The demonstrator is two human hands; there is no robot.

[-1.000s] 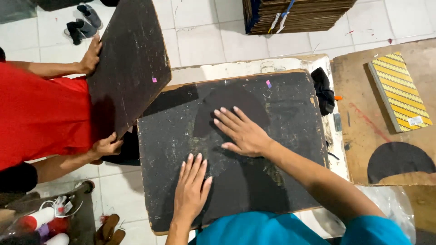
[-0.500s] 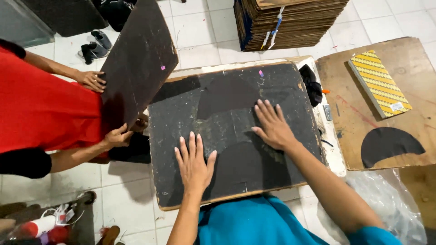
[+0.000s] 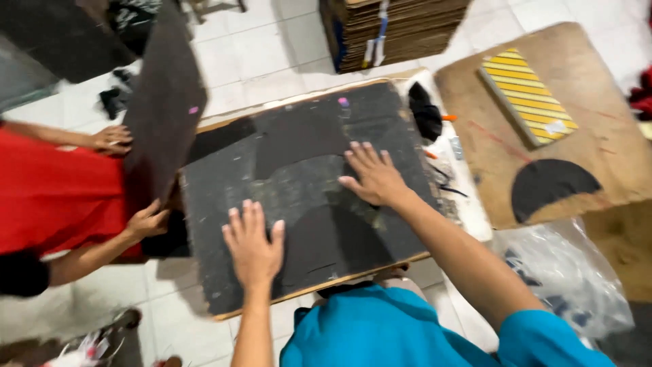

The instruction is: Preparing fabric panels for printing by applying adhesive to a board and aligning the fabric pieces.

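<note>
A large black board (image 3: 299, 156) lies flat in front of me on a low support. My left hand (image 3: 253, 241) rests flat on its near part, fingers spread. My right hand (image 3: 372, 175) lies palm down further right on the board, fingers pointing away. Neither hand holds anything. Dark cut shapes lie on the board under and between my hands. At the left a person in a red shirt (image 3: 54, 197) holds a second dark board (image 3: 163, 102) tilted upright with both hands.
A brown board (image 3: 598, 136) at the right carries a yellow striped block (image 3: 528, 95) and a black half-round piece (image 3: 551, 183). A cardboard stack (image 3: 394, 30) stands at the back. A clear plastic bag (image 3: 564, 278) lies at the right front. White floor tiles surround everything.
My right hand has slid right across the black board, and my left hand has stayed on the near part. The person in red keeps the tilted board raised. The camera view has shifted.
</note>
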